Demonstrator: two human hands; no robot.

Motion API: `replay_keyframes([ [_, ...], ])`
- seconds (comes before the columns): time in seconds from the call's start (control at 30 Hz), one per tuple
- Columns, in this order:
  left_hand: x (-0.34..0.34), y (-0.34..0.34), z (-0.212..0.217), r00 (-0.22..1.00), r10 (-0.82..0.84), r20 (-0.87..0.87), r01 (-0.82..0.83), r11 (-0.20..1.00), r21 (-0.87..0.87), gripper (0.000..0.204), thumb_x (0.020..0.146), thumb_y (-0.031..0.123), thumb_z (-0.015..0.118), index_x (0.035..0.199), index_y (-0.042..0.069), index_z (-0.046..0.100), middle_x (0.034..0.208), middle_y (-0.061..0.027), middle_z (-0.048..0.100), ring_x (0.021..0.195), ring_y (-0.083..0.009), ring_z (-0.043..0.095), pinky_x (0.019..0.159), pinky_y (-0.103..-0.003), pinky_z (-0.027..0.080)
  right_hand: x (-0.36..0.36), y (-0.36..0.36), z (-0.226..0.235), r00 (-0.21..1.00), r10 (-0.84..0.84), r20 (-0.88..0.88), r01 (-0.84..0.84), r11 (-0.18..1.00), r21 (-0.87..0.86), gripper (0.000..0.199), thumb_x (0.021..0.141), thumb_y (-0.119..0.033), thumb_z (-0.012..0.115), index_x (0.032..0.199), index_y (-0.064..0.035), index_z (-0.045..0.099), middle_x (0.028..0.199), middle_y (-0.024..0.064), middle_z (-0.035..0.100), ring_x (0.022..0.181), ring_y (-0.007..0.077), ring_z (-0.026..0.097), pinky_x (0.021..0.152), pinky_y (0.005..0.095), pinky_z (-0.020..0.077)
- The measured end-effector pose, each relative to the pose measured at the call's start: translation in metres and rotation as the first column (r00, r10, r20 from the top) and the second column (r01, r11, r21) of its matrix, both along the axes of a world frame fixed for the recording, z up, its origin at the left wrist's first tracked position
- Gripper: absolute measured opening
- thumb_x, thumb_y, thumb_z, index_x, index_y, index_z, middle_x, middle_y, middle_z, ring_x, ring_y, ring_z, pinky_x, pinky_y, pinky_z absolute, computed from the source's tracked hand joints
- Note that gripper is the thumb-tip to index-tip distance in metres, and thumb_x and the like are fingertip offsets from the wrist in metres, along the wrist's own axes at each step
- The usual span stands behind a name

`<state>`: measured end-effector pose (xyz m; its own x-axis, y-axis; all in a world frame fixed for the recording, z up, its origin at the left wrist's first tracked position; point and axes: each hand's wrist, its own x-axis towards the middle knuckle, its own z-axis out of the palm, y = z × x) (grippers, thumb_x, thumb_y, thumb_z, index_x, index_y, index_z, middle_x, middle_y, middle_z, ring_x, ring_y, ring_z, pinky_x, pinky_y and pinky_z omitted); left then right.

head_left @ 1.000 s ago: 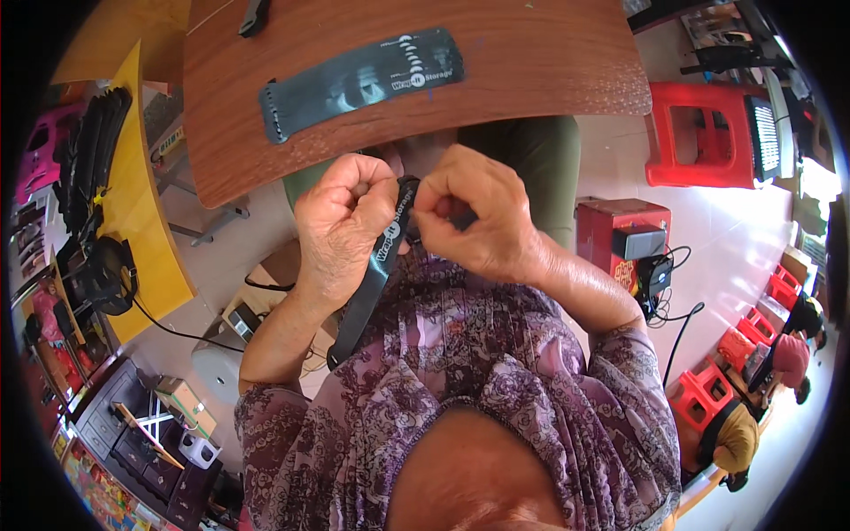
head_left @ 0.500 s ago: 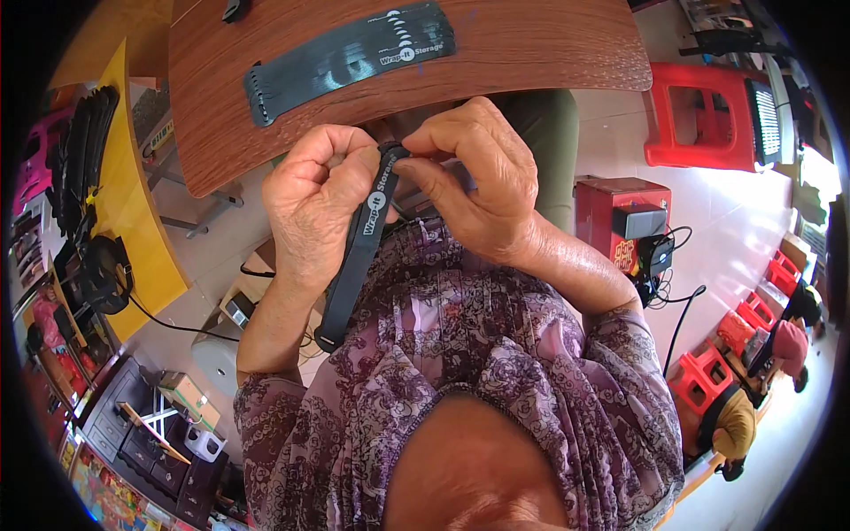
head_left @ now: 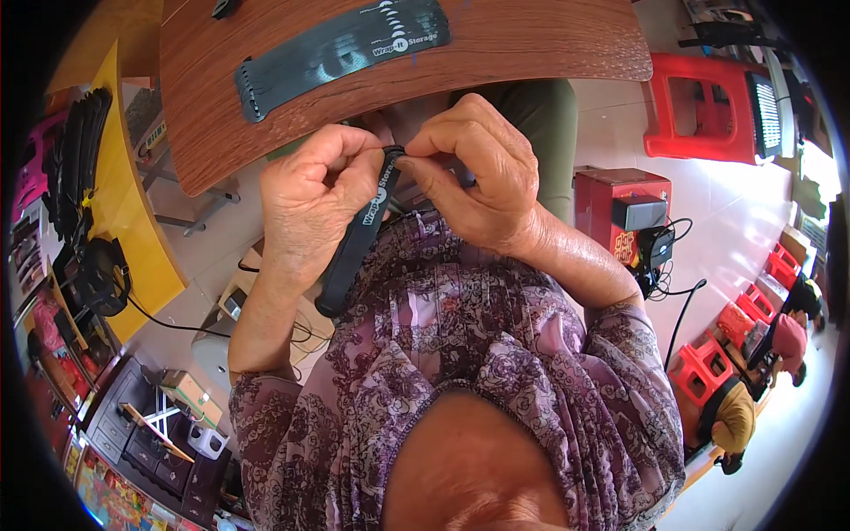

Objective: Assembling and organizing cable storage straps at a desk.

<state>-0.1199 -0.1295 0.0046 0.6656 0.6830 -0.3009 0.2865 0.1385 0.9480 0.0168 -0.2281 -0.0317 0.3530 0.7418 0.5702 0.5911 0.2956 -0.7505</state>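
Tabletop (head_left: pixel 540 44) ahead — left hand (head_left: pixel 316 190), right hand (head_left: pixel 482 175) pinch a strap (head_left: pixel 354 246).

At the left of the frame, a bright yellow tabletop (head_left: pixel 146 274) curves downward, with a black cable (head_left: pixel 168 327) trailing from it. Lower left, a dark drawer cabinet (head_left: pixel 173 469) stands near a cardboard box (head_left: pixel 188 392) and a small white stool (head_left: pixel 208 441). Upper right, there is a large red plastic stool (head_left: pixel 741 115). Below it, a red box (head_left: pixel 591 217) sits on the pale tiled floor (head_left: pixel 708 212). At the far lower right, a person in a mustard top (head_left: pixel 735 425) and another in pink (head_left: pixel 790 338) appear beside smaller red stools (head_left: pixel 699 379).
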Motion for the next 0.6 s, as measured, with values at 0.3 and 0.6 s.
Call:
replay_keyframes([
  [0.3,0.005,0.008,0.008,0.992,0.029,0.120,0.030,0.886,-0.463,0.010,0.081,0.003,0.055,0.083,-0.006,0.058,0.066,-0.0046,0.058,0.052,-0.0075,0.055,0.043,-0.021,0.049,-0.002,0.002,-0.004,0.976,0.046,0.213,-0.074,0.989,0.128,0.027,0.060,0.005,0.073,0.081,-0.0006,0.058,0.076,0.0096,0.058,0.063,0.0240,0.054,0.053,0.0312,0.0424],
  [0.6,0.004,0.006,0.005,0.996,0.063,0.062,-0.034,0.919,-0.394,0.010,0.079,0.003,0.053,0.078,-0.005,0.059,0.066,-0.0039,0.058,0.050,-0.0068,0.054,0.043,-0.022,0.050,0.005,0.005,-0.003,0.985,0.035,0.168,-0.048,0.996,0.077,0.029,0.060,-0.001,0.075,0.086,-0.0008,0.061,0.080,0.0098,0.059,0.067,0.0237,0.054,0.057,0.0319,0.0428],
])
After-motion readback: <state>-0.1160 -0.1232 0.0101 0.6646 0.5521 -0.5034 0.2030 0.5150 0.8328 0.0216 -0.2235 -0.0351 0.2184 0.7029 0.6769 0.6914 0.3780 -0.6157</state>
